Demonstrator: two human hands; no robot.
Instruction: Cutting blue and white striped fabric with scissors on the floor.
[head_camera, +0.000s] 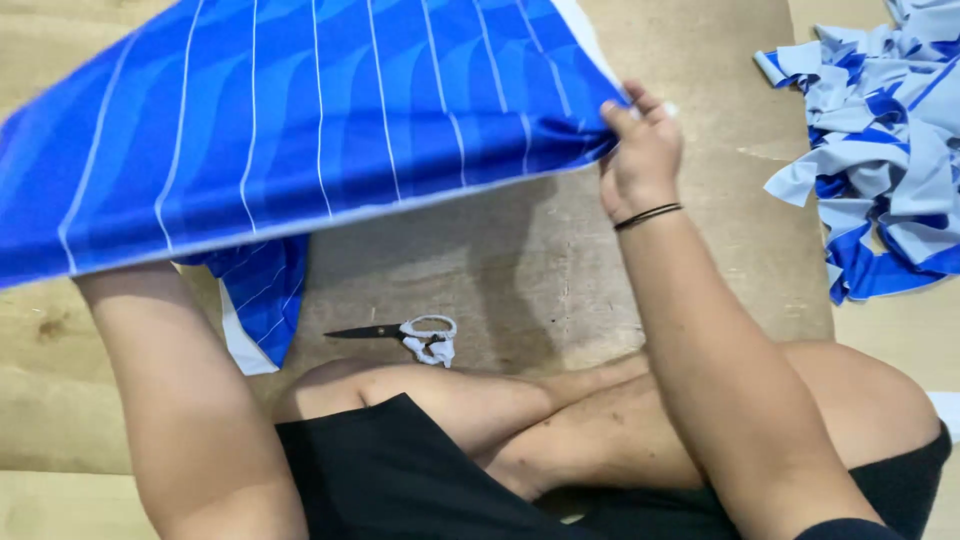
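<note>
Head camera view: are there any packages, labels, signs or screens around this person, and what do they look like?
None show in this view.
Blue white-striped fabric sheet: held up across the top, right hand pinching its corner.
Black scissors with white-wrapped handles: on the brown floor board.
Blue and pale fabric scrap pile: far right.

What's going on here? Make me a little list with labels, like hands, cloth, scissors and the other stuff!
right hand: pinches the right corner of the cloth, lifted off the floor
left hand: hidden behind the cloth; only the forearm shows
cloth: blue with thin white stripes, held up and spread wide
scissors: lie on the floor in front of the crossed legs, nobody touching them, handles wrapped in white
scraps: a heap of blue and pale strips at the far right
floor: brown board
</note>
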